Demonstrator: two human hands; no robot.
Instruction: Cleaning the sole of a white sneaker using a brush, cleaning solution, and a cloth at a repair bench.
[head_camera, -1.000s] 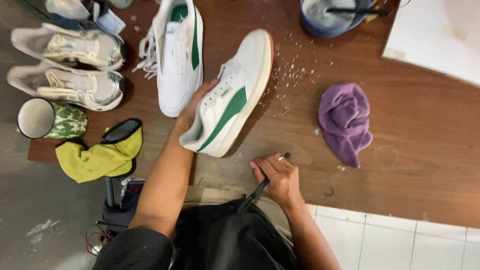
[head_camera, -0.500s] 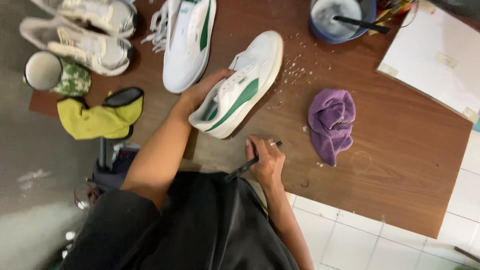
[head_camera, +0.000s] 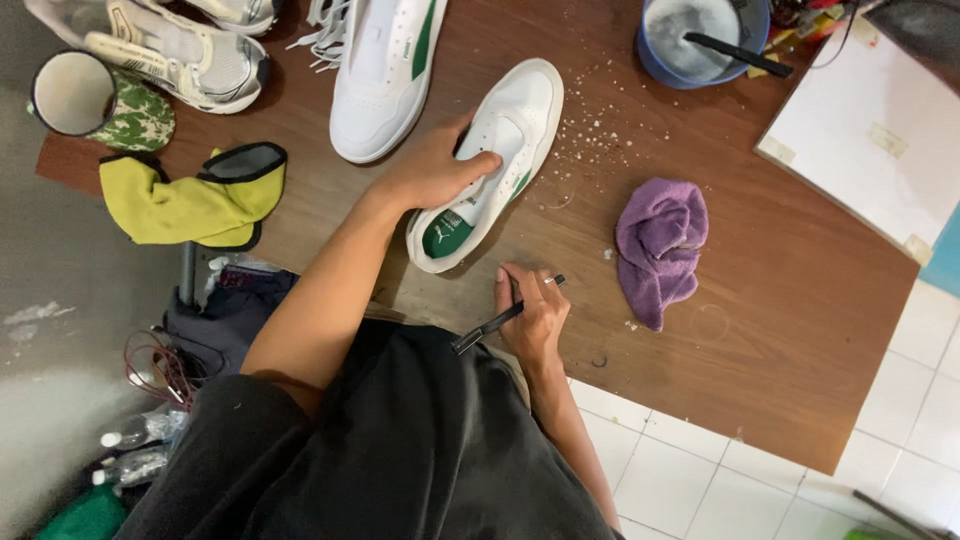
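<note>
Now the left hand (head_camera: 440, 170) grips the white sneaker (head_camera: 490, 165) on the bench (head_camera: 780, 330), the right hand (head_camera: 530, 315) closed around a thin black brush (head_camera: 500, 320).

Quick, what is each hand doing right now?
Left hand: closed on the white and green sneaker.
Right hand: fingers closed around a thin black tool.

A white sneaker (head_camera: 497, 160) with green side stripe and green insole lies upright on its sole on the brown table (head_camera: 780, 300), slanted, heel toward the near edge, toe pointing away. The left hand (head_camera: 435, 170) grips its collar, fingers inside the opening. A thin dark brush (head_camera: 505, 318) (bristle end hidden) is pinched in the right hand (head_camera: 530, 315), which rests on the table's near edge, just beside the heel.
</note>
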